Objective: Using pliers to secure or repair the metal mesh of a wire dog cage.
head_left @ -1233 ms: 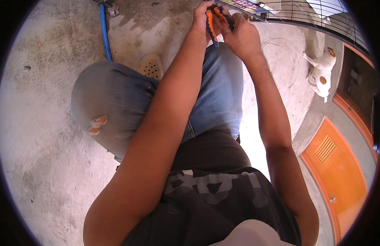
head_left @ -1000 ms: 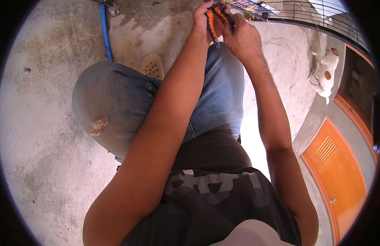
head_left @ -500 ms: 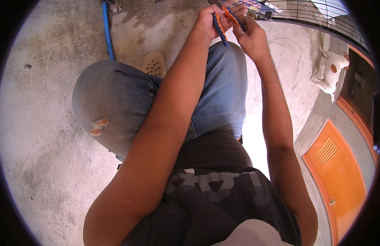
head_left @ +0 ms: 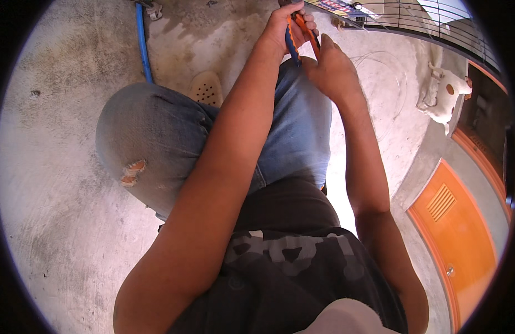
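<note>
Surroundings: concrete floor [head_left: 57, 183]; blue hose [head_left: 142, 47] at 10–11 o'c.; beige perf. clog [head_left: 206, 88] at 11; multicol. panel [head_left: 334, 6] at 12–1; black wire cage [head_left: 435, 38] at 1–2; thin wire loop [head_left: 405, 83] on floor at 2; white dog [head_left: 447, 103] w/ brown patches at 2–3; orange door [head_left: 457, 228] w/ slatted vent at 3–4.

In the way: your R knee [head_left: 303, 83], in jeans, close under the hands; panel and cage nr., on their 1–2 o'c. side.

Main item: pliers ×1 [head_left: 291, 42], orange/blue handles, at 12–1 in view. Long axis approx. 11–5; head to 11, handle ends to 5, handles in a narrow V.

Grip: your L hand [head_left: 278, 26] is closed round pliers nr. the head, thumb across. Your R hand [head_left: 336, 69], part-curled, is at the 5 o'c. handle ends; can't tell if it grips.

Hidden/unclear: pliers' head dark, mostly behind L thumb, nr. top edge; jaw opening n/k. R fingertips blurred. Panel and cage cut off at top.
</note>
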Demonstrator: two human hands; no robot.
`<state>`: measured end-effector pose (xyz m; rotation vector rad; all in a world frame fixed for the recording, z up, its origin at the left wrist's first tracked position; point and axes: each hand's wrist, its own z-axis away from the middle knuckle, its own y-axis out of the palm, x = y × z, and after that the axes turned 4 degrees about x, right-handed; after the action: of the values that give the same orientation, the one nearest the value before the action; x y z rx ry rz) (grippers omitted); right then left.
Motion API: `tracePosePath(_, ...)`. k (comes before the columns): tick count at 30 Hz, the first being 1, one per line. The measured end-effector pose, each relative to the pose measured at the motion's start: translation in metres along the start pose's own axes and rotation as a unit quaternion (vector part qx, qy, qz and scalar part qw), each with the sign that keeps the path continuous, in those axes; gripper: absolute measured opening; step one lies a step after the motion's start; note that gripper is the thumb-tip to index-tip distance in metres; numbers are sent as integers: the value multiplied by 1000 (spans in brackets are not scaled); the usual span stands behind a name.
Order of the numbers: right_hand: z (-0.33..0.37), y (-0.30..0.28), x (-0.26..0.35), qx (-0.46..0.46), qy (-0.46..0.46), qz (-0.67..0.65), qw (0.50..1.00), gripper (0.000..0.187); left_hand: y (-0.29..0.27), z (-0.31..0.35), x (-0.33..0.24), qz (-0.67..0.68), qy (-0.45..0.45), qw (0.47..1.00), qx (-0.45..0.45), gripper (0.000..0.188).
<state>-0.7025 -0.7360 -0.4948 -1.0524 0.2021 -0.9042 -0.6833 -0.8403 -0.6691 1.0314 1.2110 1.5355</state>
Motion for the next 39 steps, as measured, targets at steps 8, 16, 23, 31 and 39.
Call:
tracePosePath(8, 0, 8, 18, 62, 69, 43, 995, 79, 35, 14, 2, -37, -32, 998, -48, 24)
tracePosePath(16, -8, 45, 27, 54, 129, -94, 986, 89, 29, 26, -23, -71, -105, 991, -42, 24)
tracePosePath(23, -27, 80, 43, 137, 111, -509, 842, 54, 62, 22, -63, -507, -278, 785, -220, 26)
tracePosePath(31, -25, 60, 30, 171, 23, -699, 694, 20, 53, 16, -67, -559, -285, 737, -252, 44)
tracePosePath(39, -25, 64, -7, 183, 12, -736, 652, 23, 47, 26, -14, -388, -93, 884, -244, 41)
